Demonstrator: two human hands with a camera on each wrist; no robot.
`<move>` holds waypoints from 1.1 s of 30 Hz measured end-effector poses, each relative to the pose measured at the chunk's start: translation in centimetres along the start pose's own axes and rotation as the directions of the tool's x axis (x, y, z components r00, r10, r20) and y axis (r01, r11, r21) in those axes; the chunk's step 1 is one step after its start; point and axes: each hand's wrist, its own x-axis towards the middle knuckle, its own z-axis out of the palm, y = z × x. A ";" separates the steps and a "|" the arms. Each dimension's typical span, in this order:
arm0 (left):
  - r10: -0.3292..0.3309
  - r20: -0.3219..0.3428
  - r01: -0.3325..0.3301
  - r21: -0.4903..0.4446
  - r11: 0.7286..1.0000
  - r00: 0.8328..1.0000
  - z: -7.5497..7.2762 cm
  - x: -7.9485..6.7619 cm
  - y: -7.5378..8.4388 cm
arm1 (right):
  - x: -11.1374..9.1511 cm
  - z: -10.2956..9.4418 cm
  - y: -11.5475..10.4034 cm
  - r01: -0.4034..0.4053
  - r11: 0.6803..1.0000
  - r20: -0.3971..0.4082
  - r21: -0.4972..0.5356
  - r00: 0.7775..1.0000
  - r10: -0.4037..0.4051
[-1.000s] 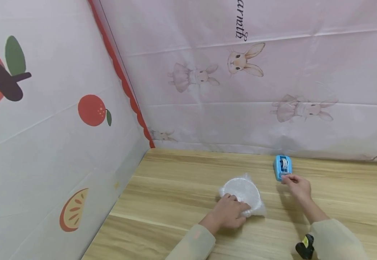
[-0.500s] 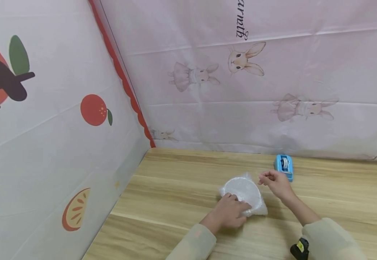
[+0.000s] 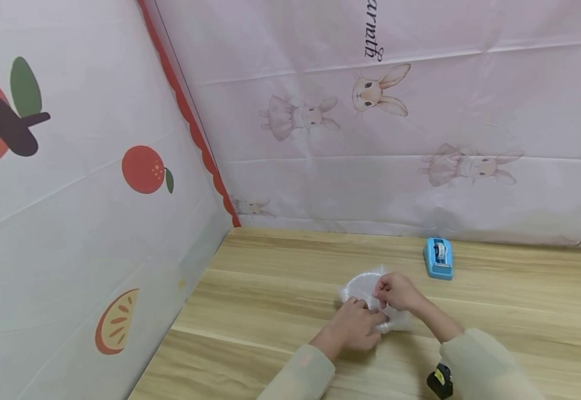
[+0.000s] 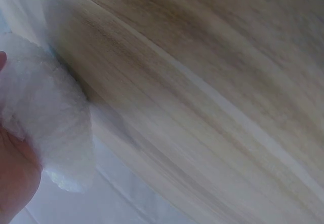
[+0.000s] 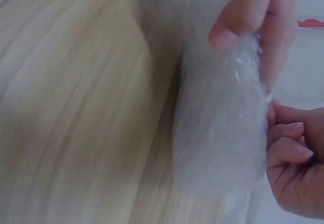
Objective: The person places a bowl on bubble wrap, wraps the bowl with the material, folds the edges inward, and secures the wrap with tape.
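A round item wrapped in bubble wrap [image 3: 359, 286] lies on the wooden table in the head view; its clear wrap [image 5: 220, 127] fills the middle of the right wrist view. My left hand [image 3: 352, 325] holds it down, fingers over its top and the thumb against its side. Above the wrap's right part, my right hand [image 3: 395, 291] has its fingertips pinched together at the surface. A small whitish bit of tape [image 5: 269, 98] shows at those fingertips in the right wrist view. In the left wrist view, the left hand [image 4: 17, 176] is only partly seen beside the wrap.
A blue tape dispenser [image 3: 439, 260] stands behind and right of the wrapped item, near the pink back curtain [image 3: 320, 183]. A black and yellow tape measure-like object [image 3: 440, 381] sits by the right sleeve. A fruit-print curtain [image 3: 70, 233] borders the table's left side.
My right hand has moved from the tape dispenser leftward and nearer, onto the wrapped item. The left hand has stayed in place on the wrap.
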 end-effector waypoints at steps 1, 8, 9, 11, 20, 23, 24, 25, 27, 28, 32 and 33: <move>-0.001 0.000 0.001 0.004 1.000 1.000 0.1 0.0 0.0 | 0.1 0.3 0.0 -0.015 1.000 -0.002 -0.009 1.000 0.015; -0.011 -0.024 0.012 0.032 0.999 1.000 0.0 0.0 0.3 | 0.7 1.7 -0.3 -0.097 0.993 -0.116 -0.059 0.989 0.090; -0.010 -0.032 0.011 0.044 0.999 0.999 0.0 0.0 0.3 | 0.7 1.8 -0.3 -0.110 0.991 -0.132 -0.070 0.986 0.100; -0.006 -0.052 0.009 0.065 0.998 0.999 0.0 -0.1 0.3 | 0.8 2.0 -0.5 -0.141 0.986 -0.158 -0.094 0.980 0.125; 0.003 -0.069 0.005 0.118 0.993 0.998 0.0 -0.2 0.3 | 1.3 2.9 -0.6 -0.241 0.939 -0.253 -0.247 0.951 0.178; -0.002 -0.055 0.008 0.115 0.993 0.998 0.0 -0.2 0.3 | 1.6 3.2 -0.7 -0.286 0.919 -0.261 -0.271 0.941 0.215; -0.002 -0.052 0.008 0.114 0.993 0.999 0.0 -0.1 0.4 | 1.6 3.3 -0.7 -0.295 0.915 -0.263 -0.274 0.939 0.223; -0.003 -0.051 0.008 0.114 0.993 0.999 0.0 -0.1 0.4 | 1.6 3.4 -0.7 -0.307 0.911 -0.268 -0.276 0.935 0.234; -0.004 -0.044 0.009 0.117 0.993 0.999 0.0 -0.1 0.4 | 1.6 3.5 -0.7 -0.328 0.902 -0.280 -0.280 0.927 0.250; -0.005 -0.042 0.010 0.121 0.993 0.999 -0.1 -0.1 0.5 | 1.6 3.6 -0.6 -0.335 0.900 -0.285 -0.280 0.924 0.255; -0.017 -0.027 0.020 0.126 0.992 1.000 -0.2 0.0 0.5 | 1.7 3.7 -0.5 -0.328 0.894 -0.291 -0.303 0.926 0.241; -0.022 -0.022 0.024 0.121 0.992 1.000 -0.3 0.0 0.5 | 1.7 3.6 -0.5 -0.312 0.895 -0.281 -0.319 0.933 0.225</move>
